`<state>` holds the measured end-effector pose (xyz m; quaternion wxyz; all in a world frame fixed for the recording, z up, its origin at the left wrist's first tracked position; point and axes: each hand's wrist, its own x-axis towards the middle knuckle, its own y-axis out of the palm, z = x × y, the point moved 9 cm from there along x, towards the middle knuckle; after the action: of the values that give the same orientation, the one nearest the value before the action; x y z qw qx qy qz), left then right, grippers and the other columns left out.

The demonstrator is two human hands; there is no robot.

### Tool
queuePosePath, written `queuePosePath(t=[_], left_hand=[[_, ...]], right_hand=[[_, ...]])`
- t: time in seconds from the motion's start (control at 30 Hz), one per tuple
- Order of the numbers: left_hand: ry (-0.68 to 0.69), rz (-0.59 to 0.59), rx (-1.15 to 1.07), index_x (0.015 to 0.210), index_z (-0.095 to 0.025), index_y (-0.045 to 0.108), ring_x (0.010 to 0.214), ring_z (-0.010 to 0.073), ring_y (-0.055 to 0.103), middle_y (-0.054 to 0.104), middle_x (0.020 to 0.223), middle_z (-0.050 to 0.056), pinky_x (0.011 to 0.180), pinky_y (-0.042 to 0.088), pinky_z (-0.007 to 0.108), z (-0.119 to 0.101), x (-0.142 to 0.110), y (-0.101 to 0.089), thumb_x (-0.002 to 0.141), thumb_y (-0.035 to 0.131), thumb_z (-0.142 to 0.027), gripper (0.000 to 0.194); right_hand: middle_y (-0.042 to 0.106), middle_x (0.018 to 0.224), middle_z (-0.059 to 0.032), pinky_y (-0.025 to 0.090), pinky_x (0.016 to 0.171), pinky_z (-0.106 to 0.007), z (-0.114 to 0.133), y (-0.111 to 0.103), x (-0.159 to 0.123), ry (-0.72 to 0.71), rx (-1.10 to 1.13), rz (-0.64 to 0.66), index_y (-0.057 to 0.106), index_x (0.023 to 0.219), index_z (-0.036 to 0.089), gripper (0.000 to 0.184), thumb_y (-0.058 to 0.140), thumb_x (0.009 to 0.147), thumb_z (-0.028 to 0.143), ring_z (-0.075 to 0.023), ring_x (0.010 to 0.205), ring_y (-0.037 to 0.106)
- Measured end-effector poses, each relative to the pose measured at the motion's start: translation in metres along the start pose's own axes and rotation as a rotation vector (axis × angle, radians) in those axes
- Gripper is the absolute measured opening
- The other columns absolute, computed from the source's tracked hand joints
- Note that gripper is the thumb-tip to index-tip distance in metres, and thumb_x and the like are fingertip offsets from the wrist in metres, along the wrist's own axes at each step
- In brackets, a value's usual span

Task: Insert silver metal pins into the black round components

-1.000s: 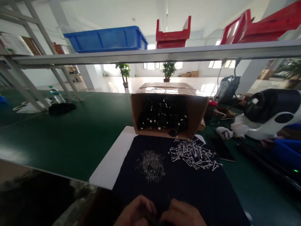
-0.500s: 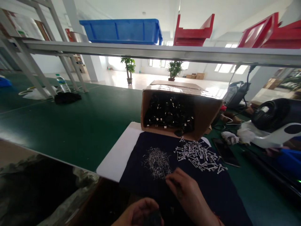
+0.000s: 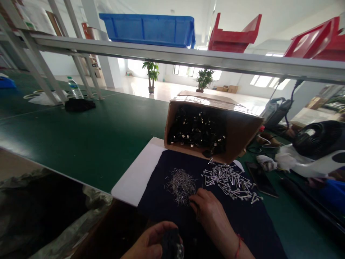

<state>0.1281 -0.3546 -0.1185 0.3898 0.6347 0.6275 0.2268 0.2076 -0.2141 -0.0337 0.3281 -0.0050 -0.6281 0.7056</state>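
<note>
My left hand (image 3: 151,242) is at the bottom edge, closed around a small black part (image 3: 171,244) with a metal end. My right hand (image 3: 208,212) lies on the dark cloth (image 3: 215,216), fingertips at the near edge of a pile of thin metal pins (image 3: 180,185); whether it pinches a pin I cannot tell. To the right lies a second pile of thicker silver pins (image 3: 230,180). Behind both, a cardboard box (image 3: 237,133) lies on its side, open toward me and filled with black parts (image 3: 196,131).
The cloth rests on a white sheet (image 3: 134,178) on a green table (image 3: 88,140). A phone (image 3: 260,174), a rag, cables and a black-and-white fan (image 3: 318,144) sit at the right. A water bottle (image 3: 74,88) stands far left. Blue and red bins sit on the overhead rail.
My right hand left my left hand and reached forward to the thin pin pile. My left hand stayed low with the black part. The view shifted slightly left.
</note>
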Motion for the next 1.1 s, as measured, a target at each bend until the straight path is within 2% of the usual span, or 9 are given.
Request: queuePosePath(t=[0.17, 0.3, 0.37, 0.43, 0.57, 0.77, 0.9, 1.0, 1.1], left_hand=[[-0.032, -0.021, -0.116, 0.118, -0.021, 0.073, 0.095, 0.0194, 0.073, 0.077, 0.112, 0.01, 0.084, 0.054, 0.028, -0.005, -0.002, 0.017, 0.068, 0.091, -0.034, 0.055], [0.019, 0.0, -0.138, 0.125, -0.02, 0.07, 0.095, 0.0211, 0.074, 0.076, 0.115, 0.012, 0.085, 0.055, 0.028, -0.007, 0.006, 0.023, 0.074, 0.087, -0.033, 0.056], [0.036, -0.009, -0.13, 0.125, -0.018, 0.069, 0.098, 0.0215, 0.074, 0.076, 0.116, 0.013, 0.086, 0.055, 0.028, -0.006, 0.011, 0.026, 0.076, 0.085, -0.031, 0.054], [0.033, -0.026, -0.129, 0.123, -0.017, 0.07, 0.103, 0.0212, 0.072, 0.075, 0.119, 0.012, 0.091, 0.055, 0.03, -0.005, 0.016, 0.03, 0.077, 0.084, -0.03, 0.05], [0.009, -0.039, -0.134, 0.121, -0.02, 0.071, 0.104, 0.0188, 0.07, 0.076, 0.116, 0.008, 0.097, 0.053, 0.033, -0.001, 0.024, 0.038, 0.073, 0.088, -0.031, 0.052], [-0.003, 0.015, -0.13, 0.119, -0.021, 0.072, 0.096, 0.0142, 0.07, 0.077, 0.108, 0.006, 0.09, 0.053, 0.027, 0.005, 0.03, 0.044, 0.071, 0.09, -0.031, 0.052], [-0.015, -0.035, -0.106, 0.118, -0.02, 0.073, 0.094, 0.0139, 0.069, 0.076, 0.107, 0.005, 0.087, 0.053, 0.027, 0.004, 0.03, 0.046, 0.068, 0.092, -0.032, 0.054], [-0.02, -0.071, -0.088, 0.116, -0.021, 0.074, 0.094, 0.0144, 0.069, 0.076, 0.106, 0.005, 0.087, 0.053, 0.026, 0.003, 0.028, 0.048, 0.063, 0.094, -0.035, 0.058], [-0.025, -0.061, -0.077, 0.114, -0.022, 0.075, 0.094, 0.0146, 0.069, 0.077, 0.105, 0.005, 0.086, 0.053, 0.026, 0.004, 0.029, 0.052, 0.061, 0.095, -0.036, 0.058]], right_hand=[[0.058, 0.075, 0.0003, 0.036, 0.065, -0.035, -0.002, -0.007, -0.001, -0.024, -0.034, -0.023, 0.066, 0.074, 0.022, 0.021, 0.073, 0.082, 0.003, -0.0191, 0.068, 0.053], [0.059, 0.078, -0.001, 0.039, 0.065, -0.033, 0.0, -0.036, -0.009, 0.022, 0.054, -0.084, 0.067, 0.082, 0.021, 0.016, 0.064, 0.088, 0.007, -0.0182, 0.069, 0.054], [0.06, 0.082, -0.0018, 0.042, 0.065, -0.03, 0.012, -0.055, -0.013, 0.021, 0.18, -0.111, 0.067, 0.089, 0.022, 0.013, 0.059, 0.092, 0.011, -0.0164, 0.071, 0.057], [0.061, 0.081, -0.0011, 0.044, 0.063, -0.027, 0.032, -0.071, -0.016, -0.049, 0.264, -0.125, 0.065, 0.09, 0.023, 0.013, 0.055, 0.093, 0.014, -0.0147, 0.07, 0.059], [0.058, 0.069, 0.002, 0.04, 0.056, -0.027, 0.067, -0.092, -0.023, -0.201, 0.212, -0.25, 0.059, 0.081, 0.023, 0.015, 0.052, 0.088, 0.012, -0.0132, 0.059, 0.055], [0.053, 0.063, 0.0019, 0.034, 0.055, -0.03, 0.076, -0.089, -0.031, -0.276, 0.007, -0.283, 0.054, 0.074, 0.023, 0.02, 0.047, 0.087, 0.009, -0.0147, 0.055, 0.05], [0.051, 0.062, 0.0018, 0.031, 0.055, -0.031, 0.077, -0.09, -0.033, -0.28, -0.042, -0.283, 0.052, 0.072, 0.022, 0.021, 0.046, 0.087, 0.008, -0.0148, 0.054, 0.047], [0.051, 0.063, 0.0013, 0.03, 0.055, -0.031, 0.075, -0.09, -0.034, -0.256, -0.038, -0.308, 0.052, 0.072, 0.022, 0.021, 0.046, 0.086, 0.008, -0.0153, 0.055, 0.047], [0.053, 0.064, 0.0016, 0.033, 0.056, -0.03, 0.071, -0.087, -0.035, -0.227, 0.083, -0.323, 0.052, 0.073, 0.022, 0.018, 0.046, 0.083, 0.008, -0.0144, 0.057, 0.049]])
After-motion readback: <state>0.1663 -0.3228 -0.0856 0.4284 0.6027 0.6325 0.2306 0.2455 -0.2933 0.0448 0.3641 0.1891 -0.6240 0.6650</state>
